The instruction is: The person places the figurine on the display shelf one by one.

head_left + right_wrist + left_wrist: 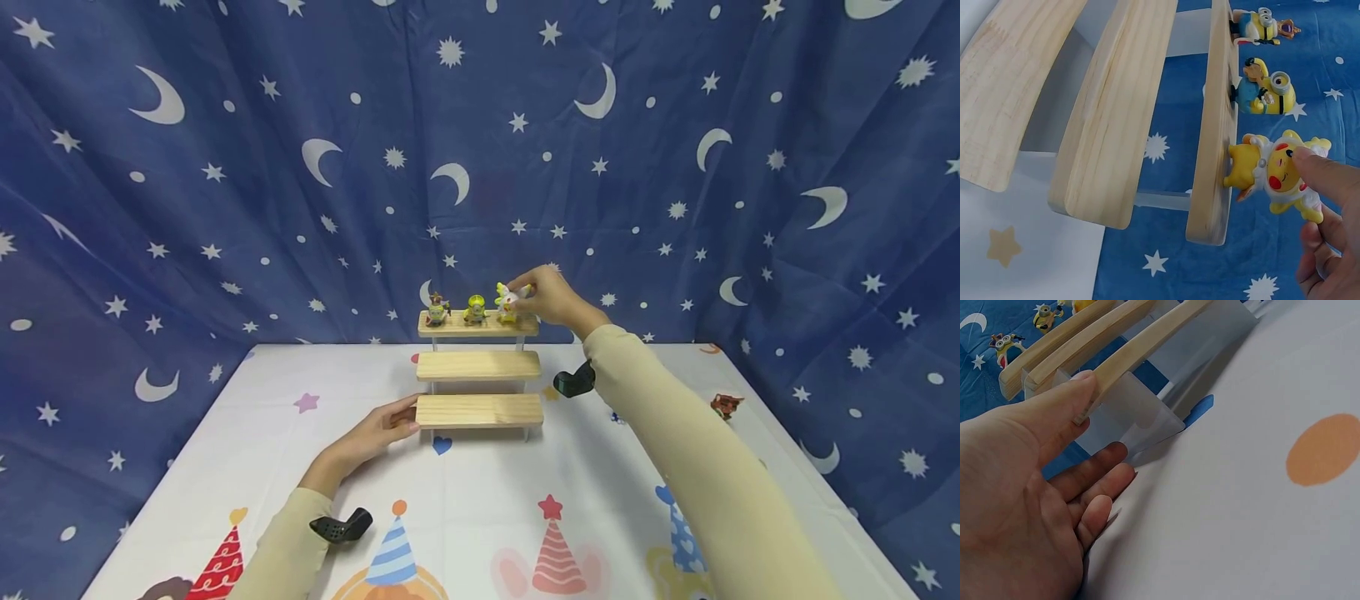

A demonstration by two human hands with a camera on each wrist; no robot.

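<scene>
A three-tier display stand (478,364) with wooden steps and translucent supports stands on the table. My right hand (551,296) pinches a yellow Pikachu figurine (1249,167) in a white hooded outfit by its head. The figurine's feet meet the right end of the top step. Left of it stand a guitar-holding Minion figurine (1266,90) and a crowned Minion figurine (1256,26). With thumb above and index finger below, my left hand (1029,481) grips the left end of the bottom step (480,410). Its other fingers stay loosely bent beside the translucent support (1141,415).
A small brown figurine (725,406) lies near the table's right edge. Some small blue thing (617,418) is partly hidden behind my right sleeve. Blue curtain (480,167) with moons and stars hangs behind the white printed tablecloth (337,375).
</scene>
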